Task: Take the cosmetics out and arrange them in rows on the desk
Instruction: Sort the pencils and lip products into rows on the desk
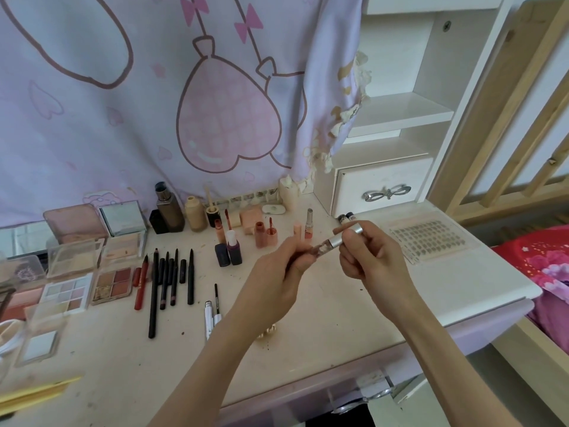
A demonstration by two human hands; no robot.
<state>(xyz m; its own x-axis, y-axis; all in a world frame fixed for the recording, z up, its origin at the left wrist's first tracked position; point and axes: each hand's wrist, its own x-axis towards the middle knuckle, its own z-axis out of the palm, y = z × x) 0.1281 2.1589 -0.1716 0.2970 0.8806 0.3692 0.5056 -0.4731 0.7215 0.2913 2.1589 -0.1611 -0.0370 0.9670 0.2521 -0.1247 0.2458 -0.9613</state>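
Over the middle of the desk [354,309] I hold a lip gloss tube [323,247] with a clear, flecked body and a silver cap. My left hand [277,278] grips the body end. My right hand [369,257] pinches the silver cap between thumb and fingers. On the desk, eyeshadow palettes [112,282] lie at the left, a row of dark pencils [167,280] lies beside them, and small lip tints [264,234] and bottles [169,211] stand along the back.
A white drawer unit [381,186] with shelves stands at the back right. A sheet of false lashes [428,240] lies on the desk's right part. Two white pens [211,315] lie near my left forearm. A printed cloth [154,103] hangs behind the desk. A drawer [354,396] under the desk stands open.
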